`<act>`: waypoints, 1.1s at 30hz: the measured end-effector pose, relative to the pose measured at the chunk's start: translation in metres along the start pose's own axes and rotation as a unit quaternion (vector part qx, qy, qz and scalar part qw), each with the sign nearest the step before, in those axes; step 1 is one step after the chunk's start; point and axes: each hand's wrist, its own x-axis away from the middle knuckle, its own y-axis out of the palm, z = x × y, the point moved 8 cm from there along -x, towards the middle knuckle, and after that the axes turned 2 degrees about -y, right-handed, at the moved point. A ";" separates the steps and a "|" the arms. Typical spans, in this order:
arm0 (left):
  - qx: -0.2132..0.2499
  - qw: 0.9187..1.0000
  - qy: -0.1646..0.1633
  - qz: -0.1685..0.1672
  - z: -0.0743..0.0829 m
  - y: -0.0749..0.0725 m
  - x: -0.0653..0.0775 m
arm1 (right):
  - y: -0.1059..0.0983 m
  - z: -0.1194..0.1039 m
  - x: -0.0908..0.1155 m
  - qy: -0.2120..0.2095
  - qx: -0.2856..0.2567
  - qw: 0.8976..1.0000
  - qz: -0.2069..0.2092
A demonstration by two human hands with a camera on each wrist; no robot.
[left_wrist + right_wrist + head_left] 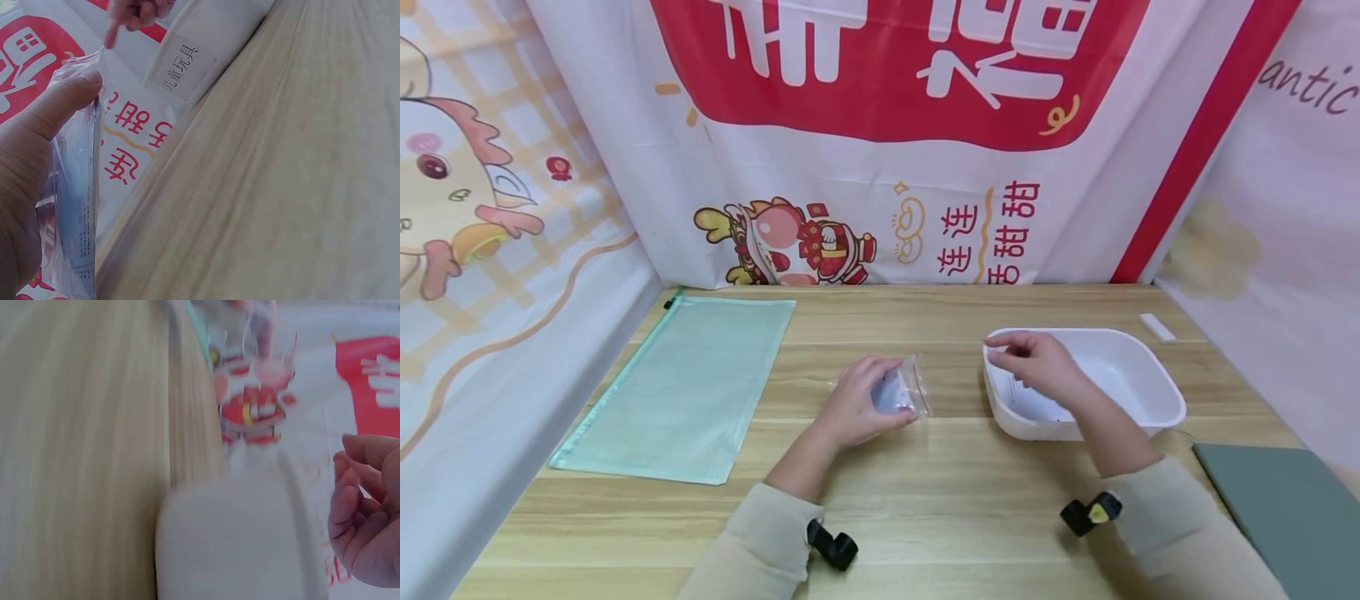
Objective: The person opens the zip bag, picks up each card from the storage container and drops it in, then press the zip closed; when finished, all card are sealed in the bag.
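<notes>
My left hand (852, 408) grips a clear zip-lock bag (913, 388) at the middle of the table. Inside it, the left wrist view shows a light blue flat item (74, 206) with small print, and the thumb lies across the bag near its zip end. My right hand (1037, 364) hovers over the left part of a white plastic basin (1037, 431), fingers loosely bent and nothing between them. From the right wrist, that hand (370, 512) appears just beyond the basin's rim, thumb and index finger close together. A few small things lie in the basin, partly hidden by the hand.
A mint-green zip pouch (688, 387) lies flat on the left of the wooden table. Behind the basin is a small white block (1157, 327). A dark green board (1285, 508) lies at the right front. Printed cloth (887, 167) hangs around the table's back and sides.
</notes>
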 end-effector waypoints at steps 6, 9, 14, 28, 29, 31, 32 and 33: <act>0.004 1.000 -0.005 -0.003 0.001 0.000 0.001 | -0.023 0.040 -0.007 0.030 0.143 0.987 -0.069; 0.006 1.000 -0.008 -0.003 0.001 0.000 0.001 | -0.025 0.057 -0.010 0.044 0.186 0.977 -0.095; 0.007 1.000 -0.008 -0.005 0.001 0.000 0.001 | -0.022 0.081 -0.013 0.050 0.234 0.963 -0.127; 0.002 1.000 -0.002 0.002 0.000 0.001 0.001 | -0.023 0.097 -0.020 0.062 0.242 0.962 -0.110; 0.001 1.000 -0.001 0.002 -0.001 0.001 0.001 | -0.025 0.097 -0.020 0.065 0.238 0.964 -0.103; 0.001 1.000 0.000 0.002 -0.001 0.001 0.001 | -0.030 0.095 -0.019 0.069 0.226 0.968 -0.090; 0.001 1.000 -0.001 0.002 -0.001 0.001 0.001 | -0.033 0.093 -0.018 0.071 0.215 0.971 -0.082; 0.001 1.000 -0.001 0.002 -0.001 0.001 0.001 | -0.036 0.091 -0.017 0.073 0.204 0.973 -0.076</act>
